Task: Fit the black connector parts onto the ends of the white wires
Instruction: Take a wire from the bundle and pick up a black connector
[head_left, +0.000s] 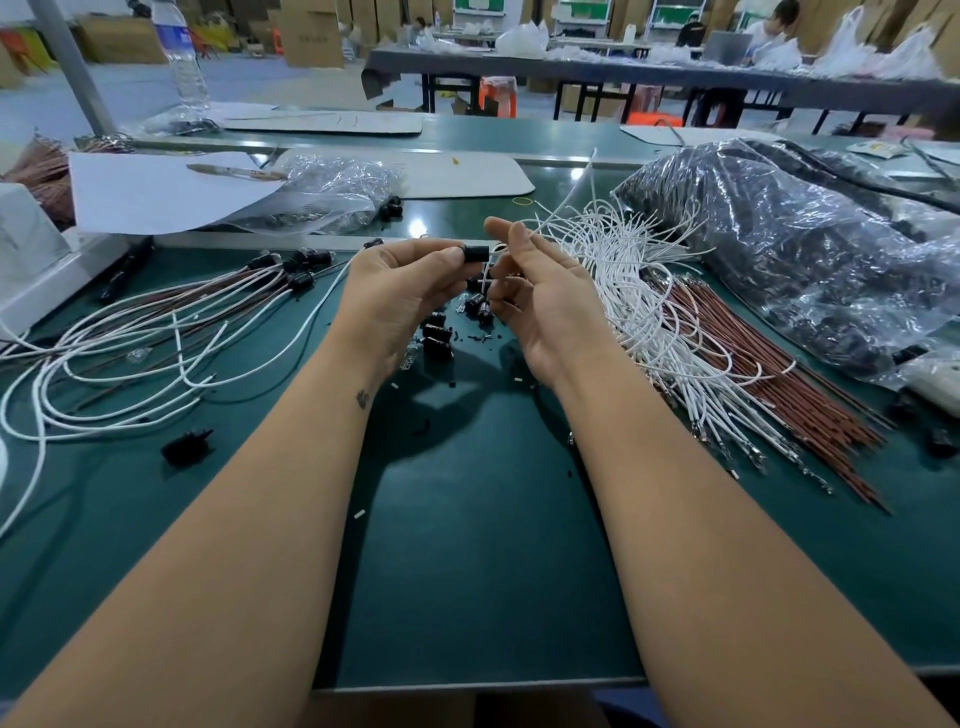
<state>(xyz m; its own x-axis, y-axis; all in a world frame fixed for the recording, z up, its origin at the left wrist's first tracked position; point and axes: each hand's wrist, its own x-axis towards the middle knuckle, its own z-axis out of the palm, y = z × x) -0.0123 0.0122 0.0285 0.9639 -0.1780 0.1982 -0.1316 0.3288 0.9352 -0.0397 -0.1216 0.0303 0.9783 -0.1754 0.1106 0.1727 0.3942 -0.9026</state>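
Black, a small cylindrical plastic connector is pinched by the left hand; beside it, a thin white wire is grasped by the right hand, its end hidden.

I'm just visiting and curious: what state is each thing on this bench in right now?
Left hand: pinches black connector.
Right hand: holds white wire at the connector.
Loose connectors: lying unfitted.
Finished wires: piled left.
Water bottle: upright.
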